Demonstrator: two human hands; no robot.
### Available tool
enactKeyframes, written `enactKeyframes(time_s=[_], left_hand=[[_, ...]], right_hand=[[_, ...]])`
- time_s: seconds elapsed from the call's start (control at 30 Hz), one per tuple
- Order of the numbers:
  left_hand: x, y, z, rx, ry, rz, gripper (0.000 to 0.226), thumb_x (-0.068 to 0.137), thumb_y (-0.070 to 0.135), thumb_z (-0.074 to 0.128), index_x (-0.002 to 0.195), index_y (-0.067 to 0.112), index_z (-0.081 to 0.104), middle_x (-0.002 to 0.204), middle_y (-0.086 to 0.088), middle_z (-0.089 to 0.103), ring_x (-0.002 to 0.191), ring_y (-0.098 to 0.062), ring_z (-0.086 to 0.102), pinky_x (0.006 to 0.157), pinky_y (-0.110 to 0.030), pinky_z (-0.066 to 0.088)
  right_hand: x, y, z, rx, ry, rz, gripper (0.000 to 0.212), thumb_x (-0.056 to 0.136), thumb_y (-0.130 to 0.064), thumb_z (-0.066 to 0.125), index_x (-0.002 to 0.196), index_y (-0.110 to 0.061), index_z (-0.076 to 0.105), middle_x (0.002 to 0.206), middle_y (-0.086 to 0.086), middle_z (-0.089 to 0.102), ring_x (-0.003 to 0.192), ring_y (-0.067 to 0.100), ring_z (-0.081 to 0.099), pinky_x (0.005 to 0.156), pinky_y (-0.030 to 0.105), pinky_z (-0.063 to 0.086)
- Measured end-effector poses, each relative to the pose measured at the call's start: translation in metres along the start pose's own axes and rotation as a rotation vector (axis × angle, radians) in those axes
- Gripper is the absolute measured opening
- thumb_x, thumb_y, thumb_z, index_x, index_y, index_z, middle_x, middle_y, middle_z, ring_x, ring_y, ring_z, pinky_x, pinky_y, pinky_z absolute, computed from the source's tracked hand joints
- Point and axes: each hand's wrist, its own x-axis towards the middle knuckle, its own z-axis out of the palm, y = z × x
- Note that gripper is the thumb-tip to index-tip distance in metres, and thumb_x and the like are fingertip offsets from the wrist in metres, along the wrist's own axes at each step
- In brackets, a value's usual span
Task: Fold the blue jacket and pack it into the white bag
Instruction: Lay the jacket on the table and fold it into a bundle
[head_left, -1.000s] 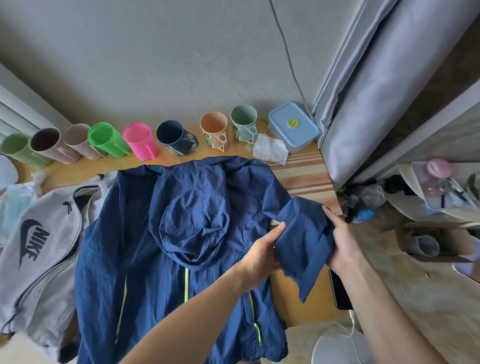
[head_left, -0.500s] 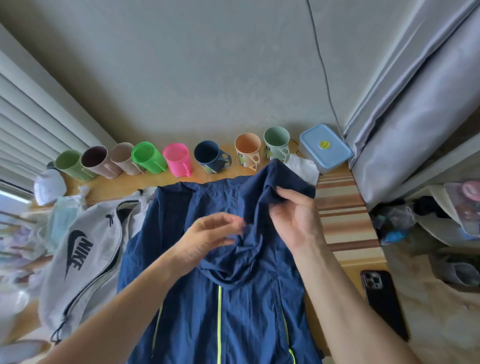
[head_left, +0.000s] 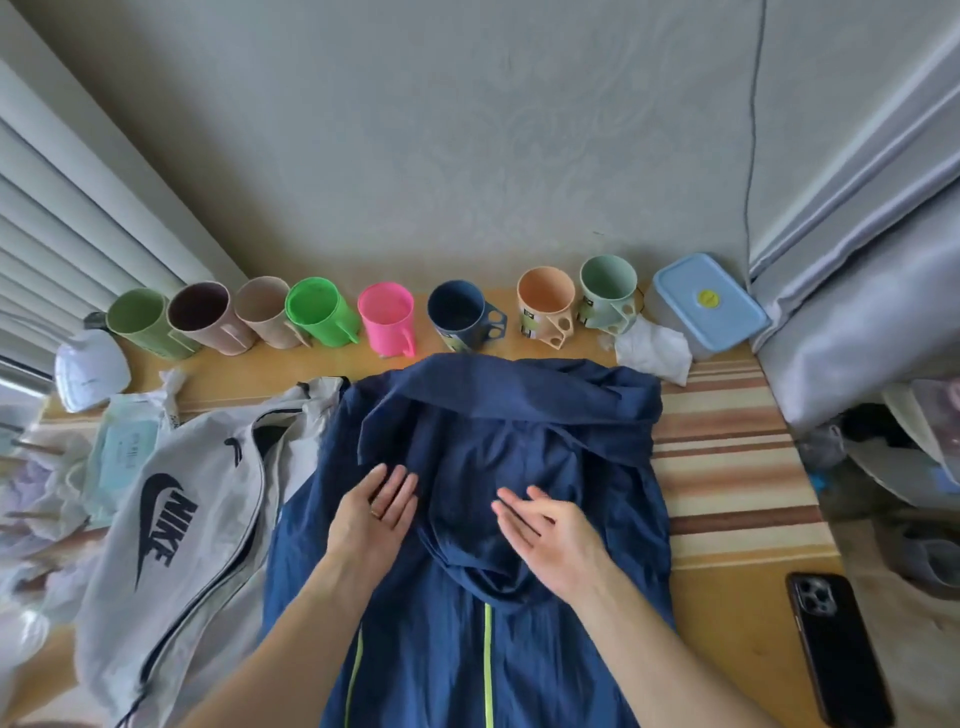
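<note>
head view, one frame. item: blue jacket (head_left: 519, 467), spread on the wooden table (head_left: 727, 613), front side up with its lime zips running toward the viewer; hood laid down over the chest, right sleeve folded across the shoulder area toward the middle. the left side of the jacket overlaps the edge of the bag.

item: white bag (head_left: 176, 525), lying flat just left of the jacket, zip partly undone, dark logo on its face; nothing of the jacket is inside it.

item: left hand (head_left: 376, 517), fingers spread and flat, lying on or just above the cloth beside the hood; grasping nothing.

item: right hand (head_left: 553, 535), fingers extended and slack, over the hood's right side; grasping nothing. contact with the cloth cannot be told for certain.

surroundings: a row of coloured mugs (head_left: 395, 322) along the wall, a blue-lidded box (head_left: 709, 304) at the far right corner, a crumpled tissue (head_left: 652, 353) just beside it, a dark phone (head_left: 839, 644) near the table's right edge, well apart from the jacket.

progress, as judged: early. one sleeve and the hood appear tucked in; the left sleeve is not clearly seen, the body is unfolded at full length, and packing has not begun.
</note>
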Motion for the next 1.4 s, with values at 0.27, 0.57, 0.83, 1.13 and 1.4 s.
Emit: enactKeyframes(time_s=[0.27, 0.57, 0.83, 1.13, 1.4], left_hand=[[0.034, 0.004, 0.022, 1.223, 0.215, 0.953, 0.068, 0.076, 0.022, 0.082, 0.131, 0.032, 0.044, 0.132, -0.004, 0.039, 0.104, -0.023, 0.056, 0.089, -0.037, 0.053], [0.054, 0.075, 0.032, 1.186, 0.164, 1.036, 0.019, 0.083, 0.016, 0.061, 0.096, 0.019, 0.073, 0.097, -0.001, 0.073, 0.092, -0.021, 0.063, 0.084, -0.036, 0.049], [0.046, 0.112, 0.055, 0.771, 0.107, 0.601, 0.007, 0.076, 0.02, 0.068, 0.072, 0.014, 0.068, 0.076, -0.009, 0.063, 0.076, -0.025, 0.06, 0.07, -0.039, 0.048], [0.065, 0.068, 0.017, 1.354, 0.265, 0.899, 0.044, 0.089, 0.032, 0.07, 0.119, 0.017, 0.042, 0.112, -0.01, 0.062, 0.095, -0.036, 0.061, 0.078, -0.042, 0.046], [0.07, 0.058, 0.01, 1.579, 0.018, 0.948, 0.048, 0.089, 0.018, 0.072, 0.135, 0.015, 0.06, 0.128, -0.014, 0.058, 0.121, -0.035, 0.055, 0.101, -0.043, 0.046]], right_hand=[[0.037, -0.077, -0.028, -1.459, 0.545, -1.143, 0.042, 0.078, 0.0, 0.075, 0.113, -0.015, 0.058, 0.114, 0.007, 0.059, 0.093, 0.028, 0.062, 0.081, 0.046, 0.056], [0.051, -0.147, -0.028, -2.131, 0.479, -1.351, 0.049, 0.067, 0.013, 0.072, 0.109, -0.012, 0.068, 0.088, 0.007, 0.066, 0.081, 0.035, 0.06, 0.061, 0.041, 0.052], [0.018, -0.192, -0.058, -2.366, 0.415, -1.426, 0.079, 0.058, 0.023, 0.066, 0.13, -0.009, 0.067, 0.115, 0.005, 0.07, 0.093, 0.03, 0.055, 0.049, 0.036, 0.052], [0.034, -0.162, -0.096, -1.876, 0.378, -0.74, 0.062, 0.085, -0.035, 0.074, 0.141, -0.043, 0.051, 0.165, -0.001, 0.013, 0.151, 0.024, 0.017, 0.116, 0.041, 0.034], [0.05, -0.178, -0.067, -1.443, 0.282, -0.636, 0.048, 0.091, 0.0, 0.067, 0.133, -0.024, 0.065, 0.144, 0.003, 0.058, 0.128, 0.02, 0.055, 0.096, 0.028, 0.042]])
